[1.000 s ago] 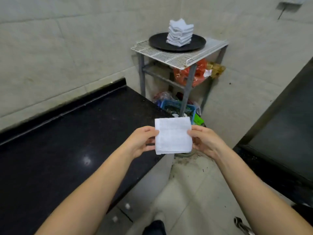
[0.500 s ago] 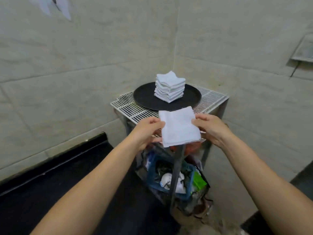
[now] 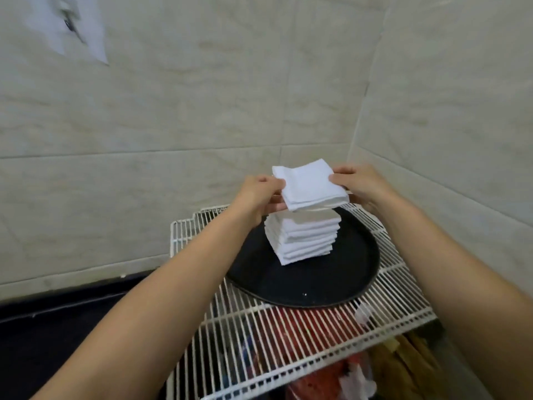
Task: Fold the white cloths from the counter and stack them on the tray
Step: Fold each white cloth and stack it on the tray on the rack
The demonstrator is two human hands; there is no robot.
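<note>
Tiled corner: both hands [image 3: 311,192] hold folded cloth [image 3: 310,184] over stack [image 3: 302,238]

A white wire rack [image 3: 288,336] fills the lower middle of the frame, its bars running toward the corner where two tiled walls [image 3: 202,111] meet. The tiles are pale beige with faint veining and thin grout lines. In the upper left of the frame, a sheet of white paper [image 3: 66,27] hangs on the wall with a dark mark on it, too blurred to read. Beneath the rack, seen through the bars, sits something red [image 3: 314,327], perhaps a plastic bag, with brownish items [image 3: 409,359] to its right at the lower right of the frame. A black surface [image 3: 57,336] occupies the lower left.
</note>
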